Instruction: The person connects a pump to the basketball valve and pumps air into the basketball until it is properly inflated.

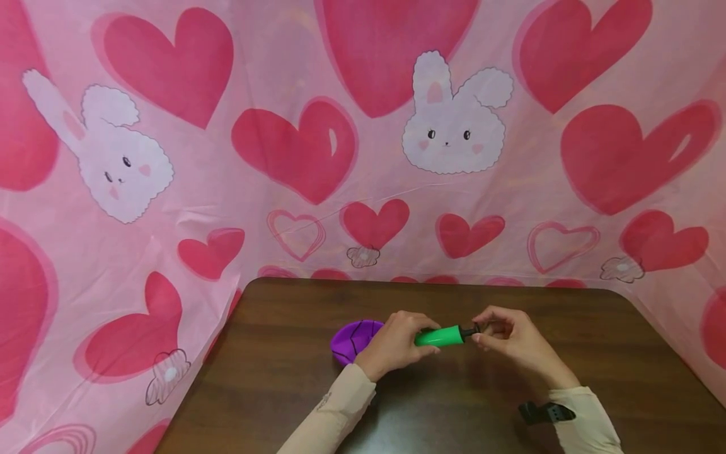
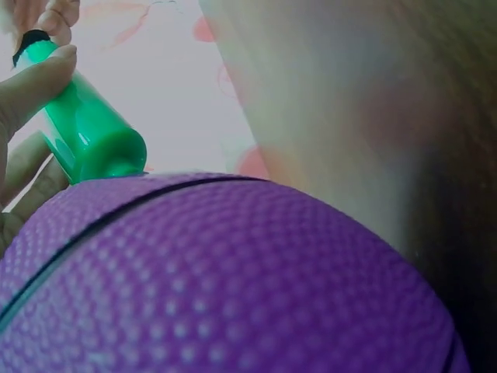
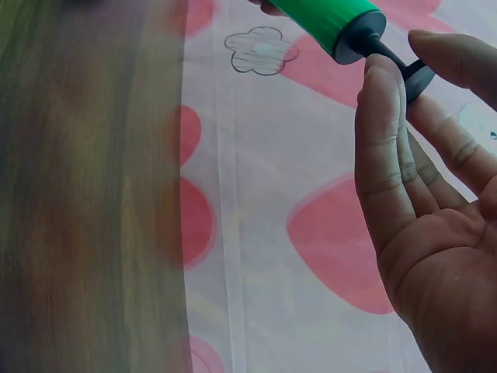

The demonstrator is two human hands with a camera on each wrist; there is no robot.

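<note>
My left hand (image 1: 399, 340) grips the green barrel of a small hand pump (image 1: 445, 337), with the thumb along it in the left wrist view. The pump lies sideways above the table, its black plunger pointing right. At that end, my right hand (image 1: 518, 339) pinches the black plunger handle (image 3: 420, 81) between thumb and fingers. A short length of black rod shows between barrel and handle. A purple ball (image 1: 348, 340) with black lines sits just left of my left hand, partly hidden by it. Its pebbled surface (image 2: 248, 272) fills the lower left wrist view.
Beneath the hands is a dark brown wooden table (image 1: 454, 410) with rounded far corners. Pink cloth (image 1: 386, 183) printed with hearts and rabbits hangs behind it and along the left side. A black watch-like band (image 1: 547, 413) is on the right wrist.
</note>
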